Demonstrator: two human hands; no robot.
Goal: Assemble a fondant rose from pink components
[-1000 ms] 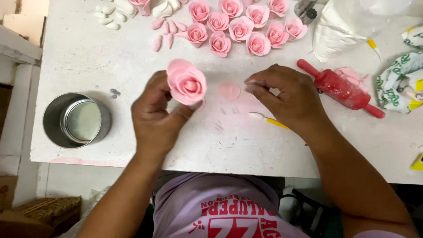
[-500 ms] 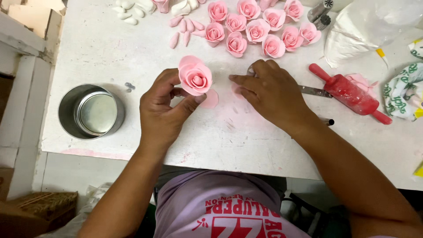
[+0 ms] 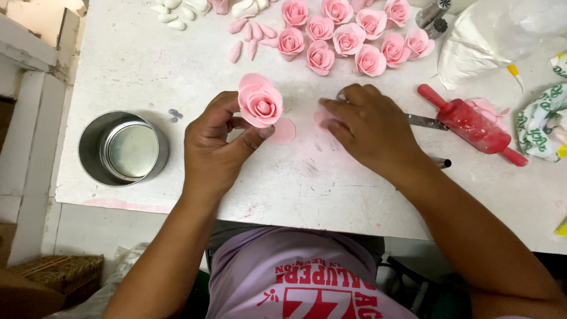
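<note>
Worktable (image 3: pixel 147 65), white, dusted pink near its middle. Left hand (image 3: pixel 215 147) is closed around the base of a pink rose (image 3: pixel 260 101) shaped from soft paste, thumb and fingers pinching it from below; the rose is held upright just above the table centre, bloom facing the camera. One flat pink disc (image 3: pixel 284 131) lies on the table just beside the left thumb. Right hand (image 3: pixel 369 127) rests palm down to the right of the rose, fingers curled over a second small pink piece (image 3: pixel 323 119); whether it grips that piece cannot be told. A metal blade (image 3: pixel 426 122) shows from under the right hand, pointing toward the right edge. Red rolling pin (image 3: pixel 472 125) lies near the right edge, slanted. Finished pink roses (image 3: pixel 348 38) are grouped along the far edge, with loose pink petals (image 3: pixel 251 35) to their left. Round metal tin (image 3: pixel 123 149) sits near the left edge, close to the near edge
</note>
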